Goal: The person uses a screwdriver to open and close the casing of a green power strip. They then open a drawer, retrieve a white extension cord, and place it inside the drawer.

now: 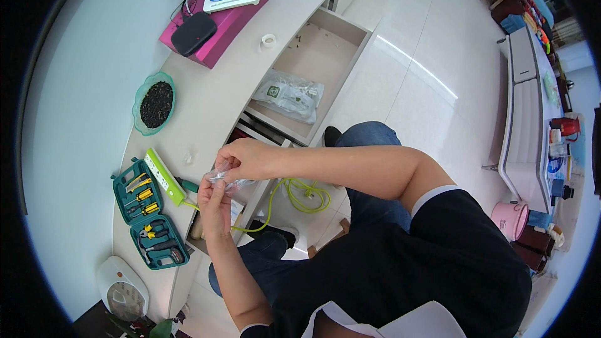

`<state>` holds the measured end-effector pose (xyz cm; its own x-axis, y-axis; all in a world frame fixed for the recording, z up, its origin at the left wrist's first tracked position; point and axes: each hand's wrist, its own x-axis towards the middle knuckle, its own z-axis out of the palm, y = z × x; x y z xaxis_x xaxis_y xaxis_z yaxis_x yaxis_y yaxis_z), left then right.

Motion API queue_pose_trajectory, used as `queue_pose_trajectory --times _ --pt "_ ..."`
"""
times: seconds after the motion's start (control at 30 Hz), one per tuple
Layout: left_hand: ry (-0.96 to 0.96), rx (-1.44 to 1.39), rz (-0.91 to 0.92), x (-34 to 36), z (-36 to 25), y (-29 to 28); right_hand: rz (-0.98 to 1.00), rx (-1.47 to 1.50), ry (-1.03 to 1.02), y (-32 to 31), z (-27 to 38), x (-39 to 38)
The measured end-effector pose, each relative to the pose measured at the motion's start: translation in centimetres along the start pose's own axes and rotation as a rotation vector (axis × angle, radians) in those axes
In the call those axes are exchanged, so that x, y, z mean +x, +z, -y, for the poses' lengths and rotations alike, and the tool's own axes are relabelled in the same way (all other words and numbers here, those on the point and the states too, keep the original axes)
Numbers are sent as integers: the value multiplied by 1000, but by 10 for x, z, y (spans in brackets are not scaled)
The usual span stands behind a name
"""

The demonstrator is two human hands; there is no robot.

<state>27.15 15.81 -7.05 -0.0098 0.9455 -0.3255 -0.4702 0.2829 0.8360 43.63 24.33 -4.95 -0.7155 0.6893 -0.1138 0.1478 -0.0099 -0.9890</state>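
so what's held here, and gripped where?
A small clear plastic bag, pinched at its top by right hand and at its lower edge by left hand.

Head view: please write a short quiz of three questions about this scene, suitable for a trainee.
1. True or false: the teal tool case on the counter lies open.
2. What do the left hand and the right hand hold between them?
A. a small clear plastic bag
B. a screwdriver
C. a roll of tape
3. Fill in: the cable hanging below the hands is yellow-____.

Key: 1 true; 2 A; 3 green.
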Motion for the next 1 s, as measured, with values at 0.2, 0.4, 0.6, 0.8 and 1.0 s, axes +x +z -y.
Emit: queue_pose_trajectory --times 0.2,0.4,0.6,0.8,1.0 --pt "-17 33 -30 10 9 0 -143 -61 -18 -8 -5 -3" --pt "26 -93 -49 16 13 2 -135 -12 58 -21 -4 -4" --pt "135 -131 -109 15 1 -3 -109 -50 78 -21 -6 -2" --pt "380 -416 -247 9 -40 -69 -156 -33 104 -26 5 -2" --pt "366 -570 -310 1 -51 -92 -209 -6 35 -30 1 2"
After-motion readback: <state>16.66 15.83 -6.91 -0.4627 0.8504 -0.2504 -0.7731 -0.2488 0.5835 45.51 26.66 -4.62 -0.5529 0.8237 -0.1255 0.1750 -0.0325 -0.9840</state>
